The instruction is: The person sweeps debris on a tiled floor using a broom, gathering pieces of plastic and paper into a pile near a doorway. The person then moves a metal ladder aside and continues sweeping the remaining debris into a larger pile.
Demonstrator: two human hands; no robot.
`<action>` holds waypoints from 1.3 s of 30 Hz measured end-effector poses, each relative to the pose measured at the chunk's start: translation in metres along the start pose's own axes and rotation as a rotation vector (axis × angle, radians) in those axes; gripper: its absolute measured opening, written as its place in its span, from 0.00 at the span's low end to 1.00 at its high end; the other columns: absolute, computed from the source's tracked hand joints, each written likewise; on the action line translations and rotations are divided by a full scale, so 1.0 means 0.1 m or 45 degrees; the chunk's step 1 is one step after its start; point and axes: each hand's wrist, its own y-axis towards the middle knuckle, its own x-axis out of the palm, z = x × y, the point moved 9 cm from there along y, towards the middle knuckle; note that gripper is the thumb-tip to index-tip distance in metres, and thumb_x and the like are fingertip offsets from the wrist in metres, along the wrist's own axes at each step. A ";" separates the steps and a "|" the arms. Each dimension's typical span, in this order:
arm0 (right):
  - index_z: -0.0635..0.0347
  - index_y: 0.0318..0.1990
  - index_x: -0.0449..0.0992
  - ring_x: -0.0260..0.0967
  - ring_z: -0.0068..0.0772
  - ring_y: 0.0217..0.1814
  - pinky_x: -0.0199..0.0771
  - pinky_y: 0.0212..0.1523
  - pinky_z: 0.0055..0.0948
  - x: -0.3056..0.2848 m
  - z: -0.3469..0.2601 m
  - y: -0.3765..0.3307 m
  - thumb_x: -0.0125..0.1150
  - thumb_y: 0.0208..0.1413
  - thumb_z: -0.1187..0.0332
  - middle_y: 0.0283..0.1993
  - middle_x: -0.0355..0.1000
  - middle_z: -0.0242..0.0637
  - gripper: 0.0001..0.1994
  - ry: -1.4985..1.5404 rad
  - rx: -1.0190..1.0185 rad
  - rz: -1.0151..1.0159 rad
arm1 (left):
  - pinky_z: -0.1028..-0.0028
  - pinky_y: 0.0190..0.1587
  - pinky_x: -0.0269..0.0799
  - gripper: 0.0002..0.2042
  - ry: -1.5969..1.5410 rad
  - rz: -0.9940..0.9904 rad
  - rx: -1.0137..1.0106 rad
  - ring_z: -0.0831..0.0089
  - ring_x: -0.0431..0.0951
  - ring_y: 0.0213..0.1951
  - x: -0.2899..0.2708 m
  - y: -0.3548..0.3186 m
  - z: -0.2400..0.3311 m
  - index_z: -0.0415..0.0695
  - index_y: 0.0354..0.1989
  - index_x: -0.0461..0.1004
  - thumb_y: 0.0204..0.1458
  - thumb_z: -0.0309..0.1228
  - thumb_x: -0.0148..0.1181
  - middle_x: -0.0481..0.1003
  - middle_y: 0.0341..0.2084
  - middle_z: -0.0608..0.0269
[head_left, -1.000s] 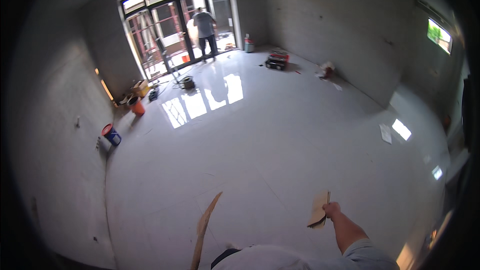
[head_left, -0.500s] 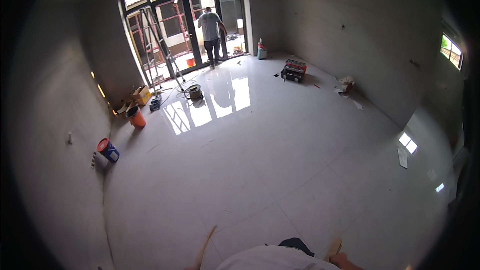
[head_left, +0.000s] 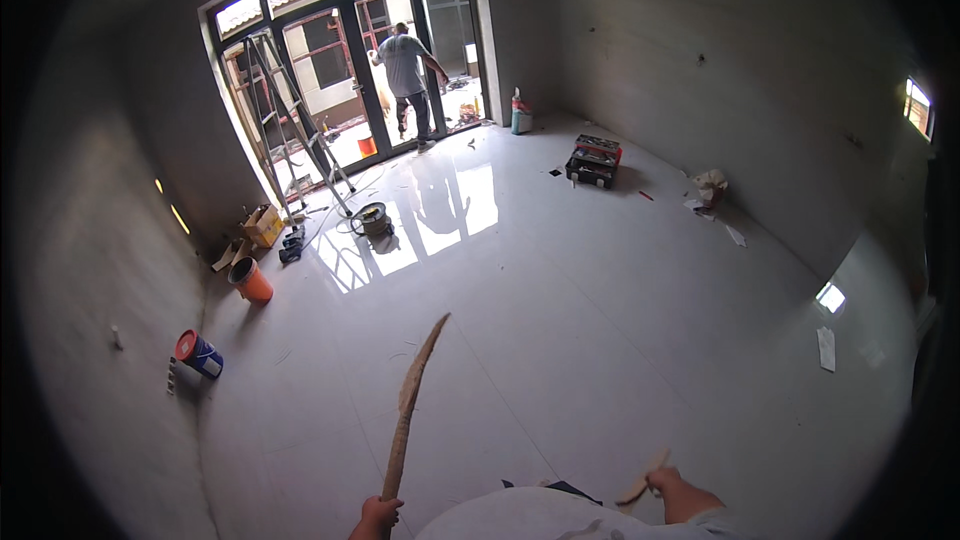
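My left hand (head_left: 379,513), at the bottom left of centre, is closed round the lower end of a long brown strip (head_left: 403,420). The strip stands up and away from me, bends a little to the right and tapers to a point. Whether it is torn cardboard or wood I cannot tell. At the lower right, my right hand (head_left: 667,483) grips a shorter flat tan piece (head_left: 637,490), whose material is also unclear. Both pieces are held above the glossy pale tiled floor (head_left: 580,380).
By the glass doors stand a person (head_left: 407,75), a stepladder (head_left: 290,120) and a cable reel (head_left: 372,222). An orange bucket (head_left: 252,283) and a blue bucket (head_left: 203,357) line the left wall. A toolbox (head_left: 595,162) sits far right, near crumpled paper (head_left: 710,187).
My left hand has come up into view, and the long strip reaches much farther forward. The tan piece has shifted left and turned. The person at the doors has moved a leg and arm.
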 end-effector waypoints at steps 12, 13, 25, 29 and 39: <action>0.68 0.50 0.80 0.78 0.41 0.51 0.75 0.53 0.36 -0.38 -7.20 -1.44 0.65 0.50 0.61 0.47 0.81 0.47 0.22 0.339 -1.171 -0.030 | 0.61 0.36 0.78 0.24 0.696 -0.025 -0.301 0.62 0.82 0.31 -0.57 1.28 0.26 0.36 0.45 0.79 0.46 0.43 0.71 0.81 0.31 0.50; 0.69 0.48 0.80 0.79 0.41 0.48 0.75 0.52 0.35 -0.35 -7.27 -1.30 0.65 0.48 0.61 0.45 0.81 0.47 0.23 0.268 -1.120 0.064 | 0.61 0.36 0.78 0.23 0.689 -0.059 -0.293 0.61 0.82 0.31 -0.64 1.38 0.49 0.36 0.45 0.79 0.47 0.43 0.70 0.81 0.31 0.50; 0.71 0.45 0.80 0.78 0.42 0.42 0.75 0.44 0.39 -0.50 -6.91 0.28 0.64 0.47 0.66 0.42 0.80 0.45 0.19 0.184 0.113 0.175 | 0.63 0.34 0.77 0.19 0.818 0.000 -0.402 0.64 0.81 0.28 -1.09 4.48 5.07 0.40 0.40 0.82 0.48 0.43 0.67 0.81 0.27 0.54; 0.71 0.44 0.79 0.77 0.42 0.40 0.75 0.41 0.40 -0.65 -7.88 0.95 0.63 0.47 0.67 0.41 0.79 0.45 0.18 0.200 0.134 0.156 | 0.65 0.27 0.76 0.17 0.421 0.083 -0.146 0.64 0.82 0.25 -0.52 4.86 7.08 0.36 0.31 0.80 0.47 0.41 0.69 0.79 0.23 0.55; 0.73 0.41 0.79 0.75 0.42 0.33 0.74 0.34 0.42 -1.34 -12.28 3.17 0.62 0.47 0.70 0.36 0.78 0.43 0.16 0.280 -0.534 0.081 | 0.66 0.36 0.79 0.23 0.460 0.101 -0.080 0.65 0.83 0.28 0.24 5.73 8.17 0.38 0.38 0.81 0.41 0.45 0.71 0.82 0.28 0.55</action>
